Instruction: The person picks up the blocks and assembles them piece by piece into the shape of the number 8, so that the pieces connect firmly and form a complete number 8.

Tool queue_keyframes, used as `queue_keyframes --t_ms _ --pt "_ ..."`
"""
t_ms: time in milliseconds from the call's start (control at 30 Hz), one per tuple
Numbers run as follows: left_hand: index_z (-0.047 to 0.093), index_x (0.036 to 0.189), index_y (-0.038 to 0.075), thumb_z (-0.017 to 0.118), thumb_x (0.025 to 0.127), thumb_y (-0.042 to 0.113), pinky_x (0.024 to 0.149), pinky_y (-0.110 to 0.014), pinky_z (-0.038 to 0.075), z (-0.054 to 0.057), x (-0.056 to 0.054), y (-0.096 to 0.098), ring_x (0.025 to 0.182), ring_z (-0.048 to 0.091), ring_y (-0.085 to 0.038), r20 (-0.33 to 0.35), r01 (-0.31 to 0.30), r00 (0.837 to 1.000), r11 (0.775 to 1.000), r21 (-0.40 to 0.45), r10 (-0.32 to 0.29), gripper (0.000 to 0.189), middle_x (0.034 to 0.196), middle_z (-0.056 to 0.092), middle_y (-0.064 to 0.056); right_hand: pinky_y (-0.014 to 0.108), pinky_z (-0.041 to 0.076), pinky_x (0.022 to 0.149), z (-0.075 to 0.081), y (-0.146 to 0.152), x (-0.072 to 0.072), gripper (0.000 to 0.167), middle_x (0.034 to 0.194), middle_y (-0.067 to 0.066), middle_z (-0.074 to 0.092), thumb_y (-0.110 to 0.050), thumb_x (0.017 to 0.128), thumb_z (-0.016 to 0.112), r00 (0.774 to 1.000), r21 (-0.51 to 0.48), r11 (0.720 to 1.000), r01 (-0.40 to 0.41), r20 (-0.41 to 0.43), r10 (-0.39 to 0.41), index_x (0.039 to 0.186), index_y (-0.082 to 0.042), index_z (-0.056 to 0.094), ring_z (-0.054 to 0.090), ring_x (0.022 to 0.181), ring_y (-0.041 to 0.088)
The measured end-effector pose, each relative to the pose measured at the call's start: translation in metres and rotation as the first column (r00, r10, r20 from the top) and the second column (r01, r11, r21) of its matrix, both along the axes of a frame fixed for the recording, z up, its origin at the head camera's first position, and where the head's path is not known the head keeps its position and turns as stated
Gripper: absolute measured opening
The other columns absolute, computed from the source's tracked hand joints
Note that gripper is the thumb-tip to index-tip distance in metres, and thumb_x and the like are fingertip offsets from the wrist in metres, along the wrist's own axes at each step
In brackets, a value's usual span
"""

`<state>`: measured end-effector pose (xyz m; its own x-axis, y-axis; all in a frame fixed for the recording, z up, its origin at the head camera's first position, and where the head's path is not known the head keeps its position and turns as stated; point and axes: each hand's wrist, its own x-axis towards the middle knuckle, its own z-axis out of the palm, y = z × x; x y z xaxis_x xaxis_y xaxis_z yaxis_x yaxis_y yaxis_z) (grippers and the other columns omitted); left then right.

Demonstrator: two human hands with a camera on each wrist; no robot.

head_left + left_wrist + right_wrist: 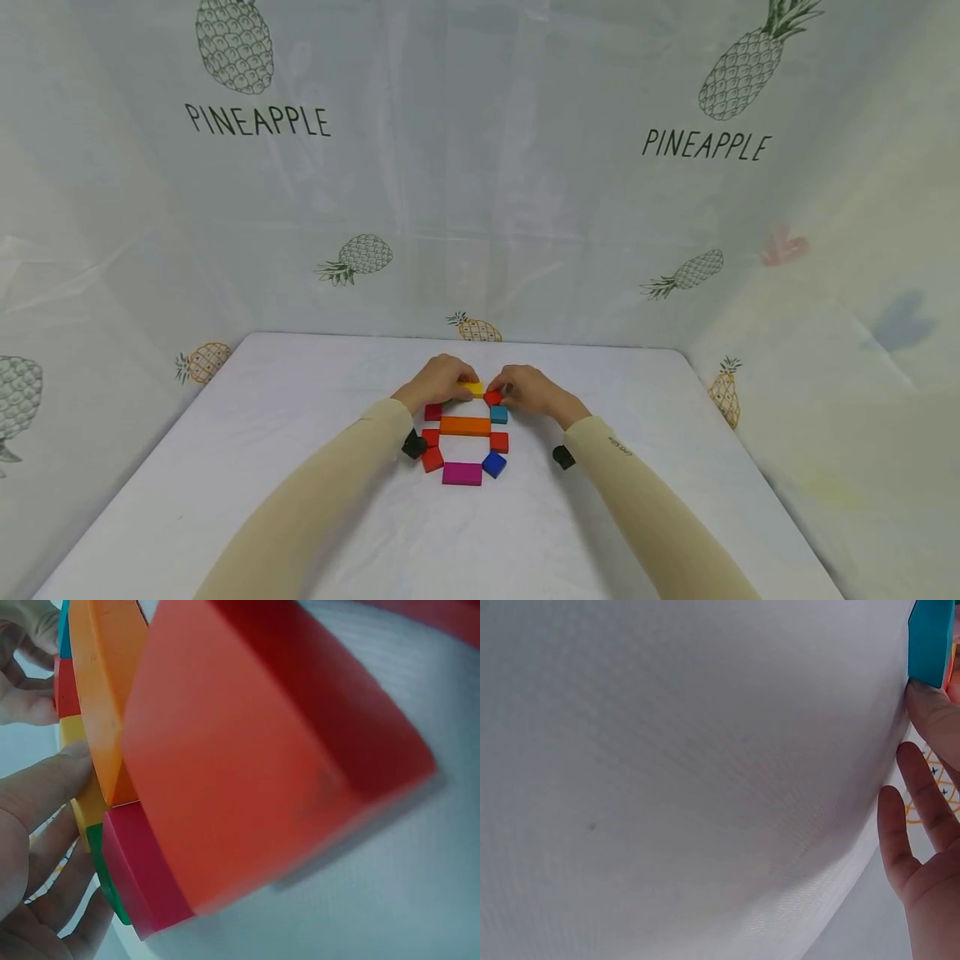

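Near the far side of the table, toy blocks lie in a ring. My left hand (pixel 442 380) grips the yellow block (pixel 472 388) at the top of that ring; in the left wrist view its thumb (pixel 52 784) presses the near face, with the other fingers behind. Beside it, my right hand (pixel 529 390) pinches a red block (pixel 492 397) at the ring's upper right corner. Just below sits a teal block (pixel 498 414), also close by the right thumb in the right wrist view. A green block (pixel 107 874) lies next to my left fingers.
An orange bar (pixel 465 426) crosses the ring's middle. Red blocks (pixel 499 442) line both sides, with a blue block (pixel 494 464) and a magenta block (pixel 462 473) at the near end. A patterned curtain (pixel 480 183) stands behind the white table (pixel 315 367).
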<state>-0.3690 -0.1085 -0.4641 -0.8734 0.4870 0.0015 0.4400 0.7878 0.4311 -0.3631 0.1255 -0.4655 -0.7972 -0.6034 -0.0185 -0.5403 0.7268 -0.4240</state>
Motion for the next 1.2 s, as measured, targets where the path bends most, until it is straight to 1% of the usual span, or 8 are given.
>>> queue_keyframes --t_ms 200,433,567,633,833,1033,1200 --pt "0.079 0.126 0.015 0.083 0.095 0.022 0.111 -0.048 0.047 0.0006 0.0022 0.0006 0.118 0.058 -0.025 0.008 -0.007 1.0 1.0 0.007 0.007 0.032 0.121 0.076 -0.001 0.042 0.055 0.106 -0.001 0.0004 0.0001 0.028 0.116 0.0 0.072 -0.007 0.098 0.077 1.0 0.002 1.0 0.011 0.009 -0.011 0.125 -0.014 0.077 0.064 0.113 0.021" --pt "0.078 0.127 0.015 0.083 0.095 0.023 0.11 -0.046 0.047 0.003 0.0045 0.0009 0.116 0.058 -0.024 0.012 -0.01 1.0 1.0 0.002 0.01 0.034 0.121 0.076 -0.001 0.042 0.055 0.105 0.0007 0.0004 0.001 0.029 0.117 0.001 0.071 -0.007 0.098 0.077 1.0 -0.007 1.0 0.015 0.026 -0.015 0.126 -0.015 0.077 0.064 0.111 0.022" --pt "0.078 0.128 0.016 0.082 0.095 0.022 0.111 -0.046 0.047 0.004 0.0052 0.0 0.117 0.058 -0.024 0.031 -0.015 0.999 1.0 0.008 0.015 0.034 0.122 0.076 -0.001 0.042 0.055 0.104 0.0001 0.0012 0.0012 0.029 0.118 0.0 0.071 -0.007 0.098 0.076 0.999 -0.009 1.0 0.018 0.027 -0.018 0.126 -0.016 0.077 0.064 0.111 0.021" --pt "0.078 0.128 0.016 0.082 0.095 0.023 0.111 -0.046 0.047 0.0038 0.0046 -0.0005 0.117 0.058 -0.024 0.033 -0.012 0.999 1.0 0.005 0.012 0.034 0.122 0.075 -0.001 0.042 0.055 0.105 -0.0005 0.0016 0.0012 0.029 0.118 0.0 0.071 -0.007 0.098 0.076 1.0 -0.011 1.0 0.014 0.024 -0.014 0.126 -0.016 0.077 0.064 0.112 0.022" --pt "0.078 0.129 0.017 0.081 0.096 0.025 0.111 -0.045 0.046 0.0032 0.0022 -0.0018 0.115 0.059 -0.022 0.01 0.01 1.0 1.0 -0.026 -0.01 0.033 0.119 0.076 0.002 0.043 0.054 0.106 -0.0013 0.0022 0.001 0.03 0.121 0.002 0.072 -0.007 0.099 0.075 1.0 -0.008 1.0 -0.013 0.012 0.013 0.128 -0.015 0.076 0.064 0.115 0.023" --pt "0.078 0.128 0.017 0.081 0.096 0.025 0.111 -0.046 0.047 0.0034 0.0016 -0.002 0.115 0.058 -0.022 0.016 0.011 1.0 1.0 -0.022 -0.01 0.033 0.118 0.076 0.002 0.044 0.054 0.106 -0.0023 0.0026 -0.0001 0.03 0.122 0.002 0.071 -0.007 0.099 0.075 1.0 -0.016 1.0 -0.011 0.022 0.012 0.128 -0.016 0.076 0.064 0.116 0.023" --pt "0.079 0.126 0.017 0.081 0.096 0.025 0.11 -0.046 0.047 0.003 0.0005 -0.002 0.111 0.059 -0.021 0.01 0.017 1.0 1.0 -0.012 -0.017 0.031 0.114 0.076 0.002 0.043 0.054 0.106 -0.0028 0.0031 -0.0009 0.03 0.122 0.001 0.071 -0.006 0.099 0.074 1.0 -0.013 1.0 -0.016 0.016 0.017 0.128 -0.017 0.076 0.064 0.115 0.023"
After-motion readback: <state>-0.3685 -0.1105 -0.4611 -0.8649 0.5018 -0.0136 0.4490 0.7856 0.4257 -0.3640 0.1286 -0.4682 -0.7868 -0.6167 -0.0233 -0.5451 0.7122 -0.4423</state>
